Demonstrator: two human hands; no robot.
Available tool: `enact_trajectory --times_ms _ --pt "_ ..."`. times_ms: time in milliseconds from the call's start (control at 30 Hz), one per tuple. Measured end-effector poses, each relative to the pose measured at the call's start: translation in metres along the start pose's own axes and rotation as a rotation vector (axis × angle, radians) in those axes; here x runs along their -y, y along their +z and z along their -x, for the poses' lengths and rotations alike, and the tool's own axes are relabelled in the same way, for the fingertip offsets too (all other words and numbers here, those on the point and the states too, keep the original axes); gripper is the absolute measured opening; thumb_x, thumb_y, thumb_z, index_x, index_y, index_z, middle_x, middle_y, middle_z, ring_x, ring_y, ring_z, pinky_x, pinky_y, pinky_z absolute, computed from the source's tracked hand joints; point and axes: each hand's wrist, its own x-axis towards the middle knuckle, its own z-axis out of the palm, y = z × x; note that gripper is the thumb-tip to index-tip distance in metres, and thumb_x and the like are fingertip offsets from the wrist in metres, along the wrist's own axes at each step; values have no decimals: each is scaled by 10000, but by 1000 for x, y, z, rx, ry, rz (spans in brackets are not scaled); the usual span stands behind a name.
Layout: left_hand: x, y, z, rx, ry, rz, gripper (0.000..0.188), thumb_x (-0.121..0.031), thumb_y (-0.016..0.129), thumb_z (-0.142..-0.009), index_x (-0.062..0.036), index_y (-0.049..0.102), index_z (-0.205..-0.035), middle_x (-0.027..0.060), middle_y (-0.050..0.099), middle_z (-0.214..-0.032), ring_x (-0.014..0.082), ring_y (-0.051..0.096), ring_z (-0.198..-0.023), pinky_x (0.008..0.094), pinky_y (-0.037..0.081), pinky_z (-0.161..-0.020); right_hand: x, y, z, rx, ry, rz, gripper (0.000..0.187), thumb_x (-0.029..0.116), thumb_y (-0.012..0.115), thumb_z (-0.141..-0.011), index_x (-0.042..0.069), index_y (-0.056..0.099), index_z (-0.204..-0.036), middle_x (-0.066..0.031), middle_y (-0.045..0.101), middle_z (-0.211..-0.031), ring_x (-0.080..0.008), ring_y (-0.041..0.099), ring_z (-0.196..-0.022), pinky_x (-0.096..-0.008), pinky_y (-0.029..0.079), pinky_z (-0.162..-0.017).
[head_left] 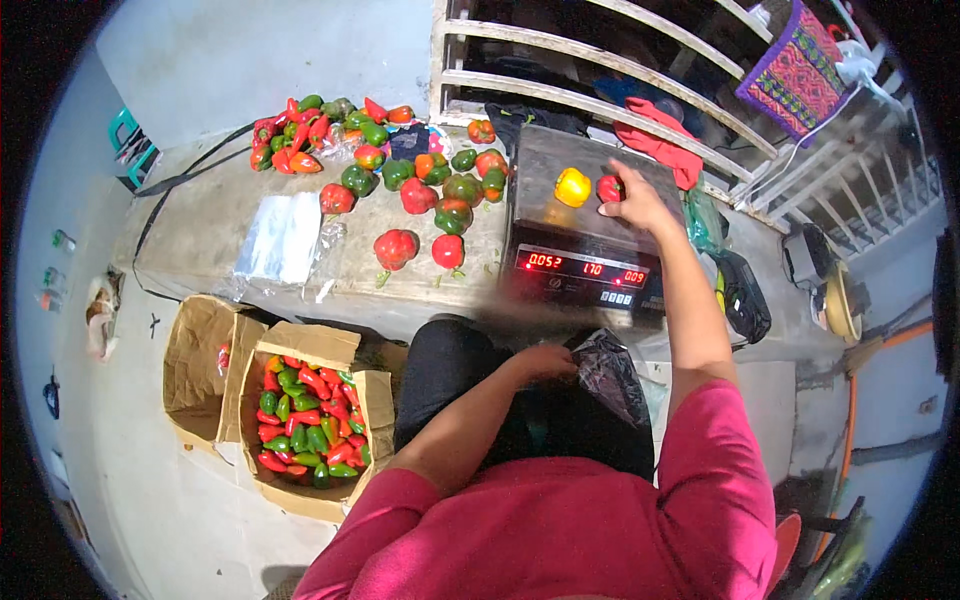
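My right hand (640, 203) reaches over the dark plate of a digital scale (540, 222). Its thumb and fingers are closed round a small red bell pepper (608, 188) at the plate's level. Just left of it, on the same plate, rests a yellow bell pepper (572, 187). Red digits glow on the scale's front display (585, 267). Low over my lap, my left hand (545, 363) grips the edge of a thin black plastic bag (612, 380); its fingertips are partly hidden by the bag.
Red and green bell peppers (417, 196) lie spread over the concrete ledge (290, 200), beside clear plastic bags (278, 238). Below stands a cardboard box (310, 345) of long red and green peppers, with another open box (190, 370) alongside. A red cloth (660, 140) lies behind the scale, by white bars.
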Motion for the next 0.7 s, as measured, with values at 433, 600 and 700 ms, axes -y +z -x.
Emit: enact_trajectory --times_ms 433,600,700 --pt "15 2 -7 -12 -27 20 368 -381 567 -727 -44 653 -847 134 633 -787 255 591 -719 389 448 -649 -50 -35 29 -150 60 -53 808 196 648 -611 104 318 -1342 -239 359 -1317 -347 345 -1233 -376 288 -1019" --pt "81 26 -39 -99 192 56 338 -359 595 -715 -38 647 -810 107 610 -706 215 562 -655 367 439 -613 -40 -37 29 -133 86 -26 798 214 646 -621 110 320 -1342 -244 371 -1305 -349 351 -1227 -379 292 -1015" --pt "74 23 -34 -96 176 98 329 -348 602 -711 -31 641 -791 102 598 -679 208 552 -631 366 432 -600 -42 -34 24 -148 37 36 790 227 641 -625 115 323 -1339 -243 385 -1292 -356 362 -1214 -389 299 -1008"
